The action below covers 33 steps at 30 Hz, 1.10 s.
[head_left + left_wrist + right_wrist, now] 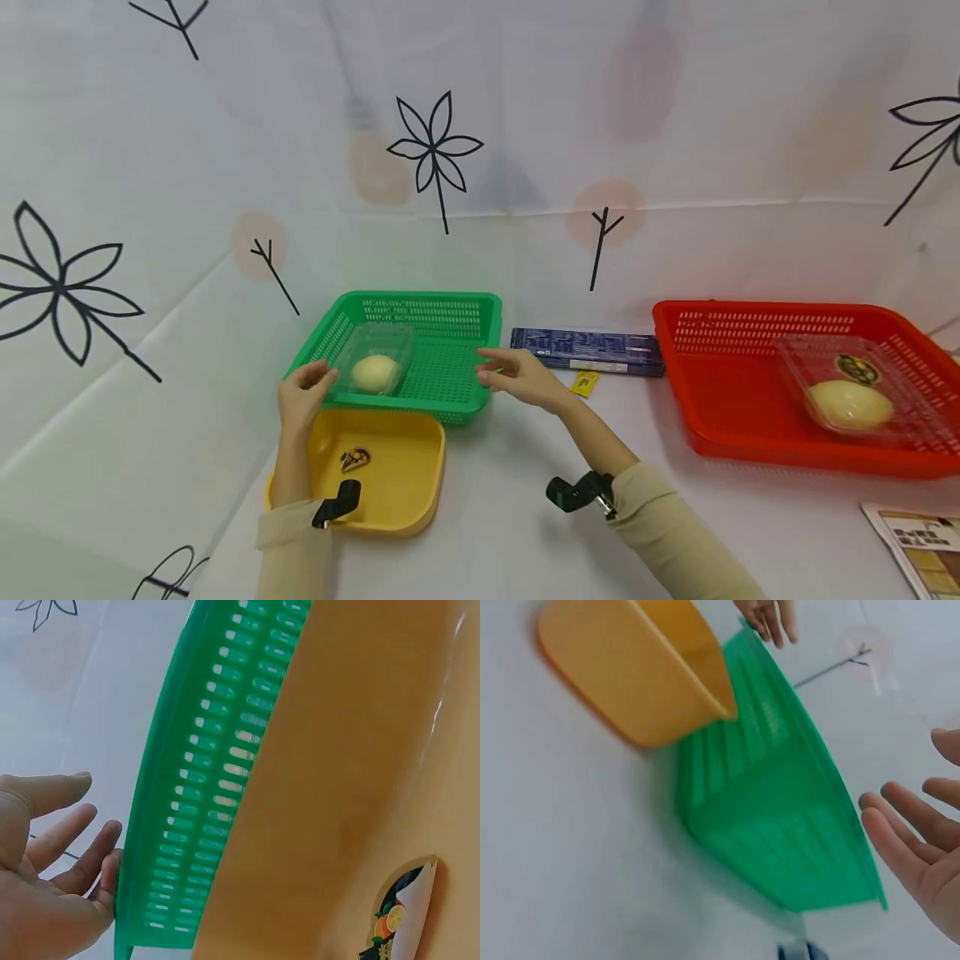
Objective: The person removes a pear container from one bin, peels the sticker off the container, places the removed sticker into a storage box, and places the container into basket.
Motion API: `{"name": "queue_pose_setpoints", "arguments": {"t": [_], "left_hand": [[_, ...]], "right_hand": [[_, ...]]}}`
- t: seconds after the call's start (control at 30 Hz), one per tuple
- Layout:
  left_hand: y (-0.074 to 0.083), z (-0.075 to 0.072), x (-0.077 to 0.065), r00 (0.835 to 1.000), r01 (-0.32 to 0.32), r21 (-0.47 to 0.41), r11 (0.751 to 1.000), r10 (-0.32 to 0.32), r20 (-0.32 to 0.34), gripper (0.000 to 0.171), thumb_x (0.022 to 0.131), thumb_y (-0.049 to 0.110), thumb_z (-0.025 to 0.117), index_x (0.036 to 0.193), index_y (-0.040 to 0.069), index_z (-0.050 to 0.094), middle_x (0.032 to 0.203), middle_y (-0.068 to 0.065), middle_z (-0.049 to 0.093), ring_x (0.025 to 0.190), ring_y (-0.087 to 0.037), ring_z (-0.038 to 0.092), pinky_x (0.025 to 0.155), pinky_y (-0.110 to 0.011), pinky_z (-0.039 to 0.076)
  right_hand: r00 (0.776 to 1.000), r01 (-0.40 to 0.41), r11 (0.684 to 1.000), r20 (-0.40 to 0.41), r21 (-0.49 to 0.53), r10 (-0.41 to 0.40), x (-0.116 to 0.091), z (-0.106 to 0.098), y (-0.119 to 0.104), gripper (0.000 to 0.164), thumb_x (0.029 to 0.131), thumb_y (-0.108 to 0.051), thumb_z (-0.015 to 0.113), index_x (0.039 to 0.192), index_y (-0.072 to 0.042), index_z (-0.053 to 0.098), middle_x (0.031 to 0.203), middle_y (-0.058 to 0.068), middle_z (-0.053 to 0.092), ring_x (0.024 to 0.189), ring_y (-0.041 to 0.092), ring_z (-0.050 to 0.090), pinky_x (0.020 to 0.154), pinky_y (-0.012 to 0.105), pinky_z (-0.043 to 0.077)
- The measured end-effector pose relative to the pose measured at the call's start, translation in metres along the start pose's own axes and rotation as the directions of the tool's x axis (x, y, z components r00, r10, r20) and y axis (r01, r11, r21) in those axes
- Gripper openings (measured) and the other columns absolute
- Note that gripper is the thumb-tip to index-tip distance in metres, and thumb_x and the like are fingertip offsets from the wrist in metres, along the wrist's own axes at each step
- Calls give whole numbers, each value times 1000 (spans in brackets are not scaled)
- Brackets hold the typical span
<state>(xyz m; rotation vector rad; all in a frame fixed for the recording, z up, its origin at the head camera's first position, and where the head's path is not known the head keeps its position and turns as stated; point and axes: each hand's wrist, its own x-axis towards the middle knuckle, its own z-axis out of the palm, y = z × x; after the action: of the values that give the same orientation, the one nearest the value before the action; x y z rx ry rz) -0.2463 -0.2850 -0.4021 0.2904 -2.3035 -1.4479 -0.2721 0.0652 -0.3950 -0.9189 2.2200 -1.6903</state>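
A green plastic basket (442, 367) stands at the back left. Inside lies a clear plastic box (396, 335) with a pale yellow, rounded thing (373, 374) showing in its front part. My left hand (298, 402) is at the basket's front left corner, its fingers loosely bent and holding nothing. In the left wrist view the little finger lies against or very close to the green rim; I cannot tell which. Beside the basket's right rim hovers my right hand (522, 379), fingers extended and apart from it. A yellow basin (405, 492) stands in front, under my left forearm.
A fruit-printed sticker (409, 907), partly folded over, is in the yellow basin. At the right stands a red basket (727, 392) with another clear box (795, 354) inside. Between the baskets lie a dark blue box (592, 346) and a small yellow packet (584, 383). A printed sheet (918, 542) lies front right.
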Motion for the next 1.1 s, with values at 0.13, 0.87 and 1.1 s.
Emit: {"name": "queue_pose_setpoints", "arguments": {"t": [0.13,0.87,1.1], "left_hand": [[9,6,-4,999,-21,-26,999,22,39,33,90,18,64,117,-2,62,109,-14,62,82,4,51,71,-12,42],[67,118,-30,871,-27,-410,912,223,438,32,88,5,63,118,-6,58,119,-27,57,97,-14,59,82,-24,50],[84,154,-39,835,-87,-419,904,296,464,31,86,4,64,114,-8,60,111,-25,62,94,-18,59,79,-24,49]], "right_hand": [[999,-25,996,-34,-88,22,-35,-27,4,51,93,-13,58,137,6,42,121,25,59,101,33,63,85,41,52],[912,-228,928,-397,-295,98,-203,-152,12,48,96,-15,53,139,3,39,110,-12,64,89,1,64,75,12,47],[852,-344,888,-499,-306,159,-236,-182,23,50,97,-19,51,144,-7,36,102,-29,57,86,-8,61,77,22,50]]}}
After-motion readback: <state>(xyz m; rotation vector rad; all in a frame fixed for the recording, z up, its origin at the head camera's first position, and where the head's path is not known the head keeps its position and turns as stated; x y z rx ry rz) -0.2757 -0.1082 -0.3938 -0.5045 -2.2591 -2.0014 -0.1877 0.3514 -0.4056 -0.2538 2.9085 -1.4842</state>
